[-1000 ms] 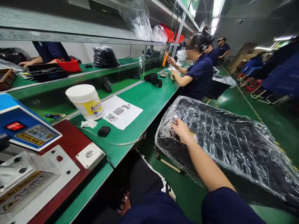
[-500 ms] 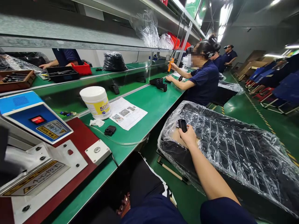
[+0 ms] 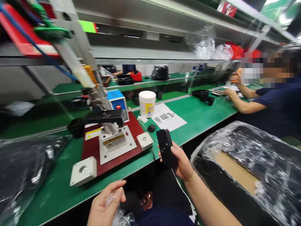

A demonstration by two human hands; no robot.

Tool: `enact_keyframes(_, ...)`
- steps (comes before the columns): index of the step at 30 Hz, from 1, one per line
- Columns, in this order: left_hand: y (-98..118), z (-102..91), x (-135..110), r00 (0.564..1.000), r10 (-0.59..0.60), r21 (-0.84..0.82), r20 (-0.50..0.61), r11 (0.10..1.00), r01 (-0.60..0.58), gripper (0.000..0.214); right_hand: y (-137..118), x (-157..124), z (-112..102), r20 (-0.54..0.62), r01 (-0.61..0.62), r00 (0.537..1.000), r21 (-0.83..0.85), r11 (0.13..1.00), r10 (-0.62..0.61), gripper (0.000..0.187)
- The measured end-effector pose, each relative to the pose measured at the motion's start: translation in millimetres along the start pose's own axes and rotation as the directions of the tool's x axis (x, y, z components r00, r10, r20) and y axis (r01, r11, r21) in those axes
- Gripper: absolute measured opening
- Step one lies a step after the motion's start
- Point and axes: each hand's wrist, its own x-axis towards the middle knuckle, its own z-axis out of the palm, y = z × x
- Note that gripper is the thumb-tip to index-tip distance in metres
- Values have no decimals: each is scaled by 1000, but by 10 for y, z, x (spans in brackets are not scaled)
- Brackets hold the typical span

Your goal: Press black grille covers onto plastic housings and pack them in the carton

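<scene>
My right hand is closed around a flat black plastic part, held upright over the near edge of the green bench. My left hand is low in front of me, its fingers pinched on a scrap of clear plastic wrap. Just left of the black part stands a press fixture with a red base plate, a silver centre plate and two white button boxes.
A plastic-lined bin of black parts stands at my right. On the bench are a white tub, a printed sheet and a small black piece. A co-worker in dark blue sits further right. A black bag lies at left.
My right hand lifted a black part out of the plastic-lined bin and carried it left toward the press. The view swung left, and my left hand with plastic wrap came into sight.
</scene>
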Motion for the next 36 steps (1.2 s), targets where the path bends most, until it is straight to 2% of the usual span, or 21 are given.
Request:
enact_keyframes(3,16,-49,-15,999,29,-64,-15,998,-30,49,156,-28,246,240,142,967,-255,957,-79,57)
enact_keyframes(5,10,-90,-7,997,79,-114,27,991,-75,52,233,-66,321,375,263,920,-380,887,-113,62)
enact_keyframes(7,0,-107,3,986,134,-177,95,977,-115,59,297,-106,361,456,354,881,-451,819,-130,61)
enact_keyframes(10,13,-52,12,967,170,-288,189,951,-111,70,377,-164,431,499,465,846,-519,718,-187,59)
enact_keyframes(13,54,61,17,953,188,-334,239,937,-101,66,439,-222,561,531,601,788,-553,577,-313,57)
enact_keyframes(15,70,119,20,960,185,-270,209,955,-125,55,475,-263,661,558,679,733,-575,456,-389,59)
enact_keyframes(17,71,133,25,974,171,-141,152,979,-150,45,506,-309,738,575,714,698,-601,358,-427,64)
enact_keyframes(19,74,94,35,978,166,-26,129,986,-164,42,523,-354,766,595,723,688,-609,325,-416,67)
enact_keyframes(21,101,11,53,972,180,-18,153,984,-179,41,513,-383,741,628,728,686,-581,364,-368,67)
enact_keyframes(23,157,-91,80,964,173,-124,201,981,-151,42,464,-376,688,648,707,698,-556,437,-304,65)
enact_keyframes(25,223,-179,110,944,114,-256,310,966,-33,42,369,-320,643,641,656,730,-563,502,-236,63)
enact_keyframes(27,268,-221,134,881,38,-323,472,937,133,43,237,-222,637,647,604,748,-569,558,-149,68)
enact_keyframes(29,272,-203,142,780,-17,-323,626,904,279,45,91,-108,670,710,569,703,-541,619,-25,79)
enact_keyframes(31,235,-145,136,705,-35,-327,708,869,371,46,-33,-11,722,789,539,607,-496,681,94,83)
enact_keyframes(33,171,-87,128,686,-56,-327,725,849,415,48,-101,44,760,834,511,529,-461,725,158,77)
enact_keyframes(34,134,-71,126,692,-66,-322,719,851,415,50,-108,54,767,839,500,518,-454,738,165,74)
enact_keyframes(36,62,-81,124,718,-66,-296,693,882,367,56,-78,48,749,820,482,549,-469,740,162,72)
